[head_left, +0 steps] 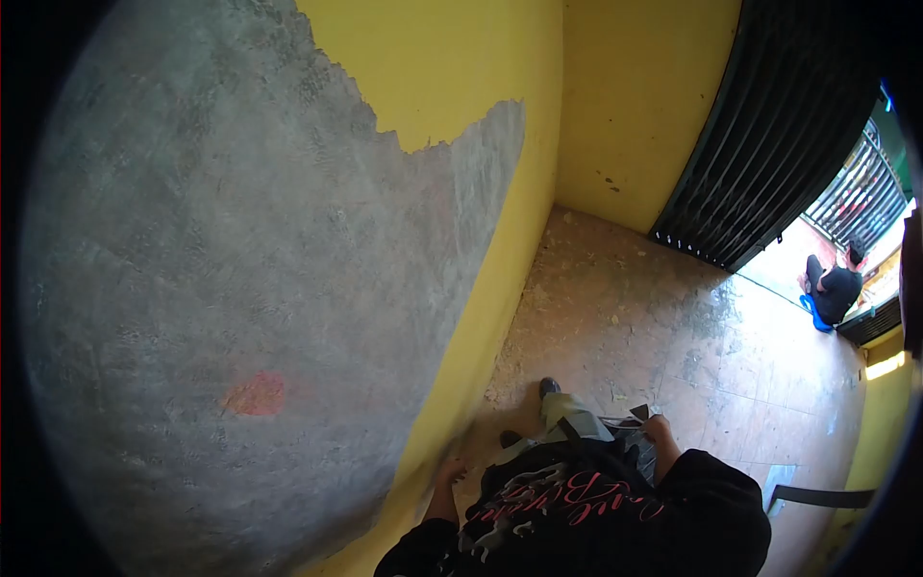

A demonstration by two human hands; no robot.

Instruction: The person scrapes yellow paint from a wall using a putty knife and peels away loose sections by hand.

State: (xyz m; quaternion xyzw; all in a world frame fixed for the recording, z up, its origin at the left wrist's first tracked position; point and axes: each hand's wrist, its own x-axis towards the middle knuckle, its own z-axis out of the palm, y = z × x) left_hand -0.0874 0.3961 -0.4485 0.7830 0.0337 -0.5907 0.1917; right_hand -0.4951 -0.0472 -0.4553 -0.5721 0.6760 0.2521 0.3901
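I see two hands. The right hand [657, 430] is closed on one dark, flat-ended tool [640, 413], whose angular tip sticks out just beside the fingers, above the floor [702, 370]. The left hand [452, 470] hangs in shadow near the wall's [240, 240] lower yellow edge; I cannot tell whether its fingers are apart or together. The wall carries one rough, mottled grey patch with a jagged upper edge and one reddish smudge [258, 394]. Beyond the gritty, stained floor, I count one slatted metal gate [760, 135] and one seated person [838, 291].
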